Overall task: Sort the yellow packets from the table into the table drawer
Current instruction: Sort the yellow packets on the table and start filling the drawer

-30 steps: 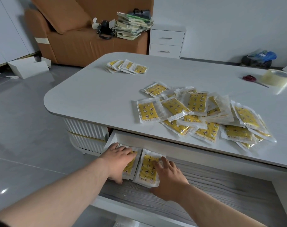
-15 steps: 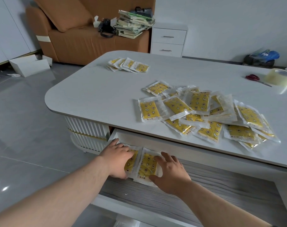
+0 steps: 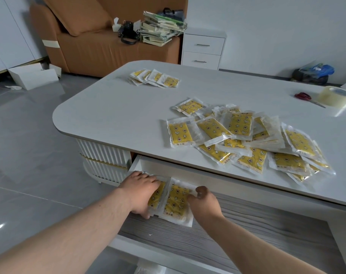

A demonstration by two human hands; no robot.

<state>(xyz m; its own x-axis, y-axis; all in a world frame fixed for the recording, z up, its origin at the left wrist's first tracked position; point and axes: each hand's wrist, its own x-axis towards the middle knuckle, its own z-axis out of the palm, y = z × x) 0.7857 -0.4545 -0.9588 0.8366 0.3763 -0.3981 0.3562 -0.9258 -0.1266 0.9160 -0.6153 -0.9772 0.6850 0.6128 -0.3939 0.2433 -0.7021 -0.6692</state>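
Progress: early. Most of the stock is on the tabletop, not in the drawer.

- My left hand (image 3: 141, 191) lies over the left yellow star-printed packet in a clear plastic sleeve (image 3: 156, 197). Fingers are spread nearly flat on top, the thumb is at its near edge, pressing rather than clutching.
- Just beside it lies a second yellow packet (image 3: 176, 203), edges touching or slightly overlapping the first.
- My right hand (image 3: 204, 202) is at that packet's right edge, thumb on the sleeve, fingers curled. I cannot tell whether it is pinching the edge or only nudging it.
- Both packets sit at the left end of the open table drawer with the grey wood-grain floor (image 3: 257, 236). The rest of the floor shows bare wood. My guess is I am squaring up a row before fetching more.

Left to do:
- The small fan of yellow packets (image 3: 155, 78) at the far left of the white round-cornered tabletop (image 3: 109, 115).
- The big loose heap of yellow packets (image 3: 247, 139) near the front edge.

Counts:
- Drawer: two packets visible. There may be more under my left hand, hidden.
- Fan: about five.
- Heap: roughly fifteen, overlapped too much for an exact tally.
- Off to the right: one pair of red-handled scissors (image 3: 302, 95) and one roll of clear packing tape (image 3: 335, 95). Neither is part of the sort.
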